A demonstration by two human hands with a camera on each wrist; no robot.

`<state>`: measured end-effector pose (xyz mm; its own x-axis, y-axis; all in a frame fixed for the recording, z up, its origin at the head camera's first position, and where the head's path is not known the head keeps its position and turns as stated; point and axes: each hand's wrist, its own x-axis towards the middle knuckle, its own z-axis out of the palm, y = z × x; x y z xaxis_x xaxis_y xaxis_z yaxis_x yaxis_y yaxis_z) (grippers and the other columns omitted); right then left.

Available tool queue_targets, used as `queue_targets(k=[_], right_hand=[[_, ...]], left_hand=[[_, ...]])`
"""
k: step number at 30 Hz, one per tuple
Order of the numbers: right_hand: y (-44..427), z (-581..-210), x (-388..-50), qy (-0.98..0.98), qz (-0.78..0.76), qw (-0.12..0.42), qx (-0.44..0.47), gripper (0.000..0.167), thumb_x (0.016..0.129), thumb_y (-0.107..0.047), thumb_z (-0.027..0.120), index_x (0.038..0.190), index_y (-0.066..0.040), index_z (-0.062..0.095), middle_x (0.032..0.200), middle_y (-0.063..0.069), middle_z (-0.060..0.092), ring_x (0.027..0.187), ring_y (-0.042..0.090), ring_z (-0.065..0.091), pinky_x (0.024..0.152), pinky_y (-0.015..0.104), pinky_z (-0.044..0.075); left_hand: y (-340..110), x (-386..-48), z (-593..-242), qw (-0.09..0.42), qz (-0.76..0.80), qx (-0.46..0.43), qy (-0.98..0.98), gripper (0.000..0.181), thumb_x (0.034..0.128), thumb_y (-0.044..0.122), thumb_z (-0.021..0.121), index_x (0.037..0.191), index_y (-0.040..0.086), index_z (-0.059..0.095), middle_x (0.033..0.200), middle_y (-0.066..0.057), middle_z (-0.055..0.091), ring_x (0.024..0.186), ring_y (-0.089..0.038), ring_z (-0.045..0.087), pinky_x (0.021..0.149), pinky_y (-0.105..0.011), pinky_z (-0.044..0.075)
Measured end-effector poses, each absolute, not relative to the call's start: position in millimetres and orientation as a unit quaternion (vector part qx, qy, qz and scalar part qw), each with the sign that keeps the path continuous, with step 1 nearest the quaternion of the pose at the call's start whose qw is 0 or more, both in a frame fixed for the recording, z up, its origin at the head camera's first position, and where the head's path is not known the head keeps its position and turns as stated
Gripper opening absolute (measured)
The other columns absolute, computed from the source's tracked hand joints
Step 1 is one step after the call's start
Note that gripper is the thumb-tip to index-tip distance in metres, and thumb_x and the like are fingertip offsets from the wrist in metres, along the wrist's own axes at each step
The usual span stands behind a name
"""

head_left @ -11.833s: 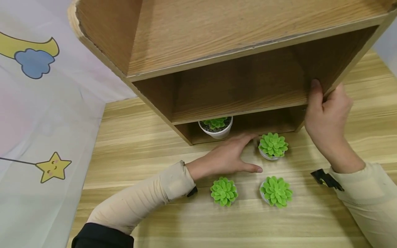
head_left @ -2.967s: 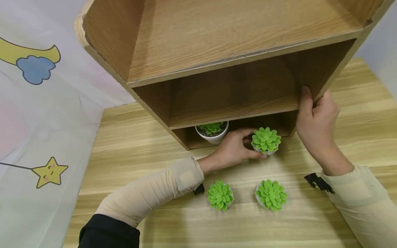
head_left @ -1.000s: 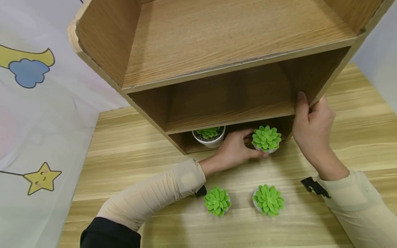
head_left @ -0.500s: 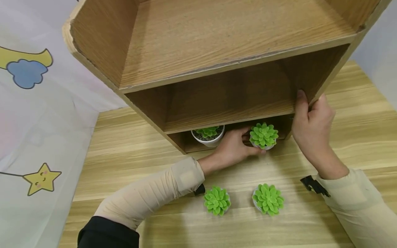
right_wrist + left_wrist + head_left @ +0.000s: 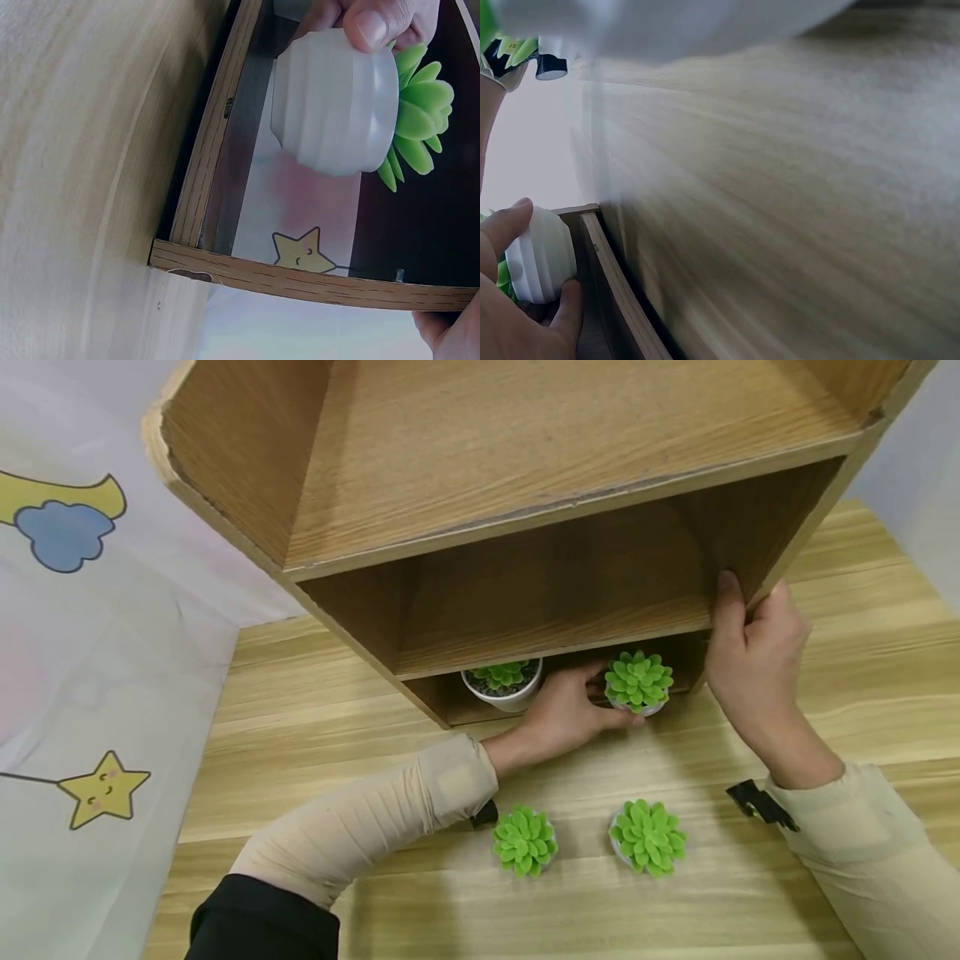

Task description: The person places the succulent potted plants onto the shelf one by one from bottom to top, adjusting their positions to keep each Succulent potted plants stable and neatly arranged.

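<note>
In the head view my left hand (image 5: 566,714) pinches the white pot of a green succulent (image 5: 638,681) at the front of the bottom compartment of a wooden shelf (image 5: 570,510). The right wrist view shows that ribbed white pot (image 5: 334,105) lifted off the compartment floor, thumb and fingers on its side. In the left wrist view the same pot (image 5: 541,255) sits between thumb and fingers. My right hand (image 5: 761,672) grips the shelf's right side panel, thumb inside, fingers outside. A potted succulent (image 5: 504,685) stands in the bottom compartment at left, its top partly hidden.
Two more succulents stand on the wood-grain surface (image 5: 585,918) in front of the shelf, one at left (image 5: 525,841) and one at right (image 5: 648,837). A printed cloth wall (image 5: 180,685) runs along the left side.
Since the earliest frame my left hand has taken hold of the rear right succulent and brought it up to the bottom compartment. My right hand keeps its grip on the side panel.
</note>
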<state>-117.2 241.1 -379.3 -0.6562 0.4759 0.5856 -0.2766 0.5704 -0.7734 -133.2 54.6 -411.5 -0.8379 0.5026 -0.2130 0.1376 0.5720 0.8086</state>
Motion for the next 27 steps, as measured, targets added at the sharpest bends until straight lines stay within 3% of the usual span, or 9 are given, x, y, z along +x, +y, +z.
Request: queue_targets(k=[10, 19, 27], right_hand=[[240.2, -380.6, -116.6, -0.792, 0.467, 0.386, -0.065, 0.033, 0.101, -0.022, 0.052, 0.112, 0.005, 0.066, 0.104, 0.013, 0.071, 0.093, 0.013, 0.064, 0.072, 0.013, 0.042], [241.3, -379.6, -118.0, -0.791, 0.462, 0.397, -0.062, 0.034, 0.1, -0.023, 0.052, 0.106, 0.007, 0.066, 0.098, 0.015, 0.071, 0.085, 0.003, 0.061, 0.067, 0.014, 0.039], [241.9, -378.1, -118.2, -0.788, 0.462, 0.403, -0.058, 0.034, 0.101, -0.023, 0.052, 0.107, 0.008, 0.066, 0.1, 0.015, 0.071, 0.087, 0.007, 0.063, 0.068, 0.013, 0.04]], left_hand=[[56.6, -132.7, -415.6, 0.2, 0.432, 0.185, 0.86, 0.089, 0.0745, 0.032, 0.088, 0.145, 0.0, 0.045, 0.121, -0.014, 0.066, 0.104, -0.016, 0.065, 0.077, -0.017, 0.049], [57.7, -135.9, -412.5, 0.197, 0.425, 0.173, 0.867, 0.092, 0.0741, 0.035, 0.088, 0.146, 0.0, 0.042, 0.117, -0.014, 0.067, 0.102, -0.02, 0.066, 0.072, -0.018, 0.05], [59.6, -139.1, -408.1, 0.184, 0.402, 0.169, 0.881, 0.094, 0.075, 0.042, 0.086, 0.148, 0.004, 0.041, 0.108, -0.009, 0.07, 0.09, -0.012, 0.065, 0.068, -0.021, 0.049]])
